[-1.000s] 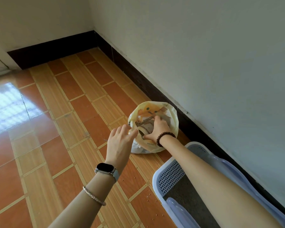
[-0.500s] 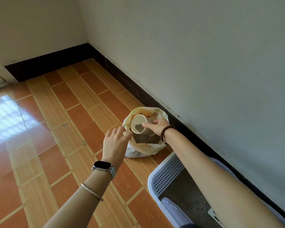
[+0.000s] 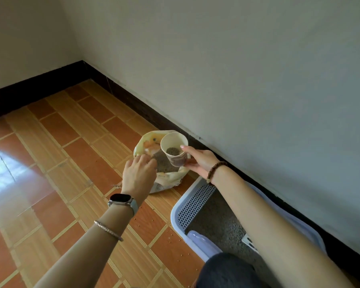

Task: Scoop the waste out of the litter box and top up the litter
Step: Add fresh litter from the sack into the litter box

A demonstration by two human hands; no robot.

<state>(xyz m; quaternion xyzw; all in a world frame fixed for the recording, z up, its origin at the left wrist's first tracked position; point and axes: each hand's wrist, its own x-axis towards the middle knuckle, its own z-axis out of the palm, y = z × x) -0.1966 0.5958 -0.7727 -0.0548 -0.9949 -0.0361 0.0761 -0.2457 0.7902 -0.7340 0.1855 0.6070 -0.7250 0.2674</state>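
A cream paper cup with grey litter in its bottom is held upright in my right hand, just above the open yellow litter bag on the floor. My left hand rests on the near rim of the bag, fingers curled at its edge. The pale blue litter box with grey litter and a grid step lies at the lower right, partly hidden by my right forearm.
A white wall with a dark skirting board runs right behind the bag and the box. Orange floor tiles spread to the left, with loose litter grains scattered beside the box. My dark knee shows at the bottom.
My right hand reached into the bag, then came up holding the cup with litter in it, lifting it above the bag's mouth. The left hand stayed at the bag's rim.
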